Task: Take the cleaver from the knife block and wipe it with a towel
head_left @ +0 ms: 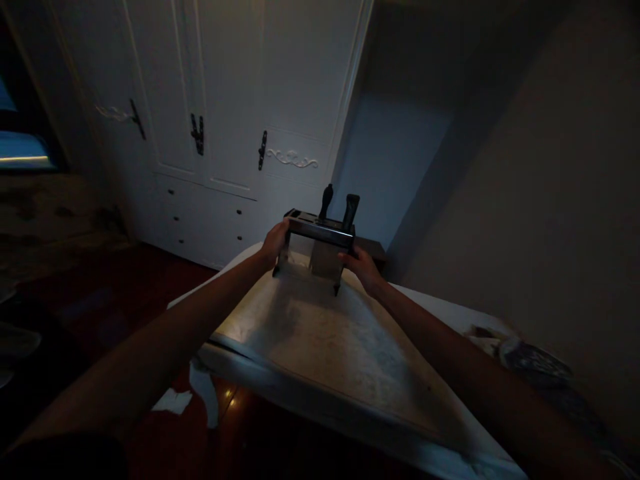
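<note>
Both arms stretch out over a pale counter (320,347) toward its far end, where a metal knife rack (320,240) stands near the far edge. The left hand (275,243) has its grip closed on the rack's left end; the right hand (361,265) clasps the right end. Two dark knife handles (339,205) rise from the rack's slots. The room is dim, and no brand or writing can be read. White wardrobe doors (225,100) stand behind.

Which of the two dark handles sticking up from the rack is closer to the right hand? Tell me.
The squarer, tilted handle at the rack's right end, just above the right hand. The rounder handle stands further left, toward the middle.
</note>
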The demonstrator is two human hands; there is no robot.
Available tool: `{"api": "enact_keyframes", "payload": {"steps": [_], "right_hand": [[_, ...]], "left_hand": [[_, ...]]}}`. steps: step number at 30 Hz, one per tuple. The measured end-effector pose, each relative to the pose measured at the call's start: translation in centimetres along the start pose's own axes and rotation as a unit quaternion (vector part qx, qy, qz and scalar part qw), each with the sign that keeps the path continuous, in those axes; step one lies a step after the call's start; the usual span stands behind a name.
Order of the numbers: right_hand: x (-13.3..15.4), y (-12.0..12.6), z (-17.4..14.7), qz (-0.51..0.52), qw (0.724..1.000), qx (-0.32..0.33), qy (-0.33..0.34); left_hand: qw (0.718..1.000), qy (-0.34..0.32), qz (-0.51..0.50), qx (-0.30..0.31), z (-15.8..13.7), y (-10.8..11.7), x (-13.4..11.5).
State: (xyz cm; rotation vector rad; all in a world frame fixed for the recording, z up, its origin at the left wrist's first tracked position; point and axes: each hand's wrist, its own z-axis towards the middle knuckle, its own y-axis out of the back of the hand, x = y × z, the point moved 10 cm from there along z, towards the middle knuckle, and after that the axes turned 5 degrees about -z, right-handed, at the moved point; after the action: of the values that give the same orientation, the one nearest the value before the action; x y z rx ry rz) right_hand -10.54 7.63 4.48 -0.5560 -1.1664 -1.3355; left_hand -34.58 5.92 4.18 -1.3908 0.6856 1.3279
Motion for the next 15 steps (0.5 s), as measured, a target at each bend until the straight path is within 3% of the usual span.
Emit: {"api": "enact_keyframes", "payload": {"steps": [9, 15], "right_hand": [[1.9, -7.4, 2.5, 0.009, 1.0, 0.026, 0.012], [2.1, -10.2, 3.8, -0.043, 0.998, 0.034, 0.01]], "left_hand": [[0.998, -0.012, -0.004, -0.053, 2.4, 7.0, -1.5], [0.997, -0.046, 0.009, -0.06, 4.9, 9.7, -1.1]]}}
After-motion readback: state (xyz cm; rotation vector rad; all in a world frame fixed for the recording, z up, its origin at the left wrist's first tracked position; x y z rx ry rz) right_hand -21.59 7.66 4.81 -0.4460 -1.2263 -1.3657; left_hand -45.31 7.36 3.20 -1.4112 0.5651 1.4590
